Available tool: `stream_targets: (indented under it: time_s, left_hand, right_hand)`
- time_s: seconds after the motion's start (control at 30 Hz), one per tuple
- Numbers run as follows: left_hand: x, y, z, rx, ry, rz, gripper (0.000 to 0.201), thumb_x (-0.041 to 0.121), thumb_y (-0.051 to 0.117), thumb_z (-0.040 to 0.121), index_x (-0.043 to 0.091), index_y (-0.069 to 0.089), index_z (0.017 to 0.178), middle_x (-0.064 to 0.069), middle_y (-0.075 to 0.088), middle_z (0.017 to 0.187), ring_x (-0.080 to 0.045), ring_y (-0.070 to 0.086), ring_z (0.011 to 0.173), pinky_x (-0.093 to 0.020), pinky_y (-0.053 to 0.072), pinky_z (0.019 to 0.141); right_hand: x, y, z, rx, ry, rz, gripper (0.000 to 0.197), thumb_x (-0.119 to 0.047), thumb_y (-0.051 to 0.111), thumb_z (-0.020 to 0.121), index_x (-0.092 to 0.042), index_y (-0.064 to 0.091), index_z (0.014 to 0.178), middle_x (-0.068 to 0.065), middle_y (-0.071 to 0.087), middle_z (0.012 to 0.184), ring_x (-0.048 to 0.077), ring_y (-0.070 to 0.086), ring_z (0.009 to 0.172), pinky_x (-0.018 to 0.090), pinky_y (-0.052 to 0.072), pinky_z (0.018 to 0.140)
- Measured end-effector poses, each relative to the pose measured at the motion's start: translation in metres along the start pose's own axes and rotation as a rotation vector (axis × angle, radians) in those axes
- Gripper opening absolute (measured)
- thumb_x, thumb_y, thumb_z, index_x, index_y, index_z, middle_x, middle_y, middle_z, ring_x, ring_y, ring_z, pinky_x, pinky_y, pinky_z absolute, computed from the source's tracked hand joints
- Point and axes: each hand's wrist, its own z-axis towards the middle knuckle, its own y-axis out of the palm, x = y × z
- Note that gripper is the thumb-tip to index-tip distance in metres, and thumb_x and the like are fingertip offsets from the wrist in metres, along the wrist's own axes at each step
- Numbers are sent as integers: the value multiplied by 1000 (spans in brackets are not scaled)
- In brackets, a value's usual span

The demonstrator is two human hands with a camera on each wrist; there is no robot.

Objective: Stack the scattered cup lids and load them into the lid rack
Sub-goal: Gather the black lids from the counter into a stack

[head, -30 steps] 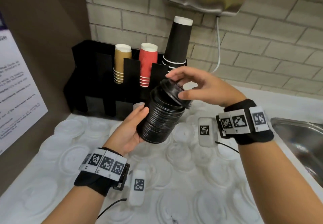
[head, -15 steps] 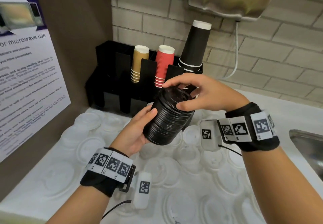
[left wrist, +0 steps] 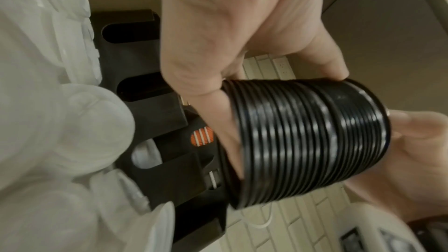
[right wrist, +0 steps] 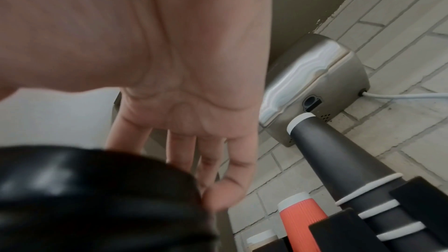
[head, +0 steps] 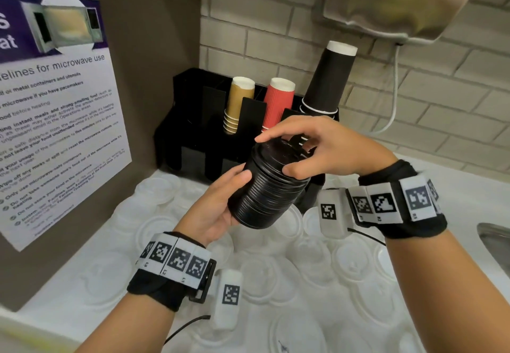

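A tall stack of black cup lids (head: 269, 190) (left wrist: 303, 141) (right wrist: 84, 189) is held tilted in the air in front of the black lid rack (head: 190, 121) (left wrist: 150, 122). My left hand (head: 220, 206) (left wrist: 242, 35) grips the stack's lower part from the left, thumb on its side. My right hand (head: 317, 151) (right wrist: 169, 64) caps the upper end, thumb on the rim and fingers curled over the top lid. Several translucent white lids (head: 154, 190) (left wrist: 72, 122) lie scattered over the white counter (head: 469, 187) below.
Gold cups (head: 238, 104), red cups (head: 277, 104) and tall black cups (head: 328, 77) stand upside down in the rack's back slots. A steel hand dryer (head: 400, 2) hangs above right. A sink (head: 496, 239) is at the right edge, and a microwave poster (head: 55, 104) is on the left wall.
The top black lid, tilted a second ago, now sits flat on the stack under my right hand. Both hands still hold the stack; my head has moved, shifting the view right.
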Motion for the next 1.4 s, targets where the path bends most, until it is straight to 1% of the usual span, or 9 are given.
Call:
stream_targets:
  time_s: [0.13, 0.37, 0.53, 0.73, 1.03, 1.17, 1.23, 1.33, 1.4]
  left_hand:
    - [12, -3, -1, 52, -21, 33, 73, 58, 78, 59, 27, 61, 122, -3, 70, 116, -22, 68, 106, -41, 56, 73]
    - [24, -16, -5, 105, -51, 12, 75, 60, 83, 46, 29, 66, 113, 1, 73, 110, -19, 70, 101, -39, 56, 70]
    - [31, -27, -9, 124, -57, -5, 83, 59, 81, 44, 27, 64, 118, 1, 72, 111, -19, 69, 103, -38, 56, 71]
    - [37, -39, -13, 103, -90, -56, 64, 53, 80, 54, 27, 67, 111, 0, 73, 108, -20, 70, 101, -40, 58, 73]
    - [42, -61, -15, 61, -104, -221, 63, 47, 73, 67, 17, 63, 122, -7, 72, 113, -23, 70, 102, -36, 59, 70]
    - [42, -74, -19, 2, -68, -236, 63, 50, 74, 69, 16, 63, 121, -11, 68, 120, -25, 68, 107, -40, 59, 76]
    - [49, -83, -20, -66, -28, -255, 54, 49, 72, 73, 18, 68, 117, -10, 67, 123, -25, 65, 112, -40, 58, 79]
    - [68, -97, -23, -129, 24, -271, 46, 48, 65, 79, 19, 73, 113, -8, 67, 124, -24, 62, 117, -37, 56, 84]
    - [83, -101, -25, -135, 60, -251, 43, 49, 60, 80, 22, 75, 110, -5, 68, 123, -22, 62, 118, -37, 55, 88]
  right_hand:
    - [-7, 19, 10, 89, -42, 60, 42, -9, 71, 82, -21, 65, 121, 2, 59, 115, 13, 56, 111, 26, 44, 97]
    - [-15, 43, 23, 358, -97, 199, 35, -8, 63, 84, -10, 64, 119, 0, 65, 116, 14, 59, 114, 34, 45, 102]
    - [-24, 51, 35, 339, -61, 157, 30, -9, 65, 85, -13, 68, 115, 0, 66, 118, 8, 58, 115, 26, 44, 101]
    - [-33, 61, 45, 342, -52, 121, 31, -4, 70, 82, -14, 71, 111, 0, 66, 115, 4, 59, 112, 20, 43, 98]
    - [-45, 92, 64, 467, -61, 62, 28, -9, 66, 87, -14, 69, 115, 4, 62, 119, 11, 55, 118, 34, 43, 105]
    - [-51, 94, 73, 419, -140, -21, 39, -29, 57, 93, -13, 59, 128, 3, 58, 129, 14, 50, 126, 41, 38, 108]
    - [-49, 87, 76, 501, -181, 75, 46, -38, 41, 97, -14, 50, 136, 1, 54, 134, 12, 47, 129, 33, 35, 110]
    - [-37, 80, 72, 738, 4, 305, 39, -44, 25, 100, -29, 55, 121, -5, 59, 119, 4, 54, 113, 15, 41, 94]
    - [-24, 86, 67, 752, 218, 318, 26, -32, 31, 101, -27, 57, 99, 0, 59, 100, 8, 57, 93, 17, 45, 78]
